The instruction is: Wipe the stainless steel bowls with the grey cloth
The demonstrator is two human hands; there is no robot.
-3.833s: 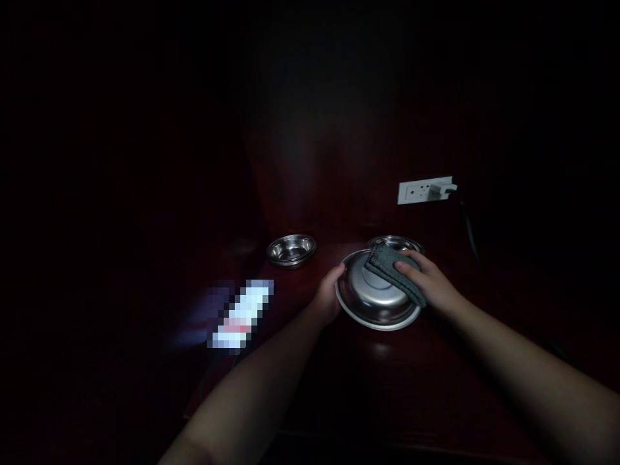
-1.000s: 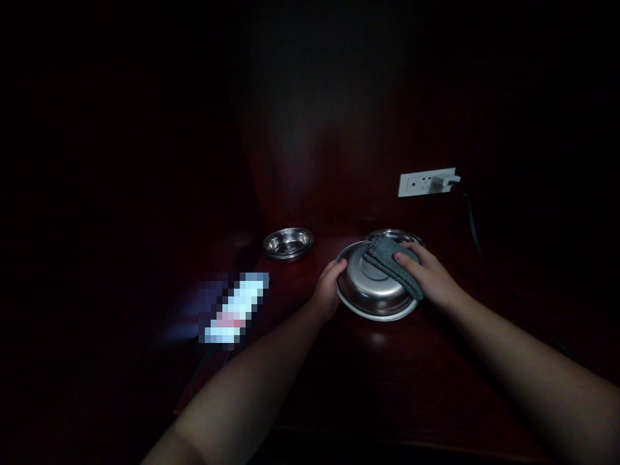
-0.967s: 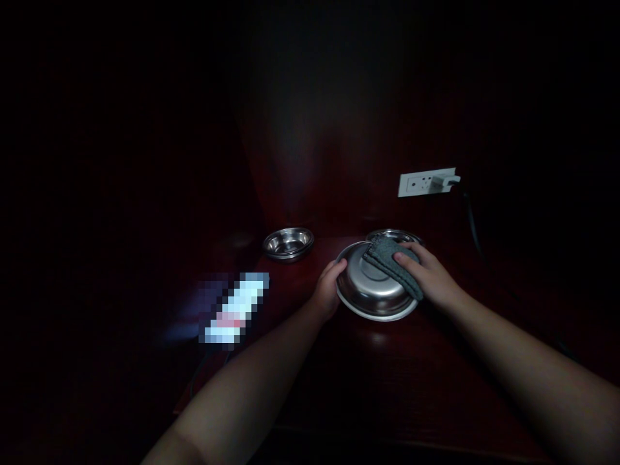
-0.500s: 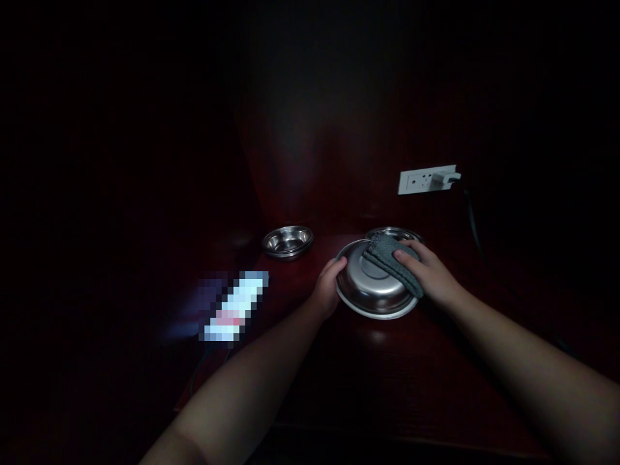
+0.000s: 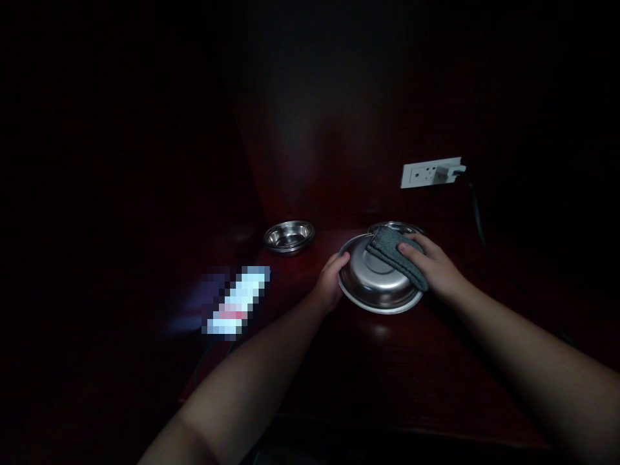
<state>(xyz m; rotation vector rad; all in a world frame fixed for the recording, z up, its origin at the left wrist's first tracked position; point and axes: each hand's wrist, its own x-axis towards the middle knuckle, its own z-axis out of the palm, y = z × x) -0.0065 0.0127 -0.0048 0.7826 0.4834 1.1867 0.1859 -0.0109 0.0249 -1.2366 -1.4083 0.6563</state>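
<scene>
A shiny metal bowl [image 5: 375, 284] is held tilted above the dark red table, its rounded underside facing me. My left hand [image 5: 332, 281] grips its left rim, thumb on the outer side. A folded grey-green cloth [image 5: 394, 252] lies against the bowl's upper right part, and my right hand [image 5: 431, 261] is closed on it, thumb on top. The right fingers behind the cloth are partly hidden. Just behind the held bowl, another metal bowl [image 5: 400, 227] shows only its far rim.
Small stacked metal bowls [image 5: 289, 237] stand at the back left of the table [image 5: 387, 387]. A lit, pixelated phone-like screen [image 5: 237, 303] lies left of my left forearm, with a cable. On the back wall is a white socket plate [image 5: 411, 175] with a plug and cord.
The whole view has shifted slightly, so things sit a little higher in the picture. Both hands keep their hold on the bowl and the cloth, with almost no change between them.
</scene>
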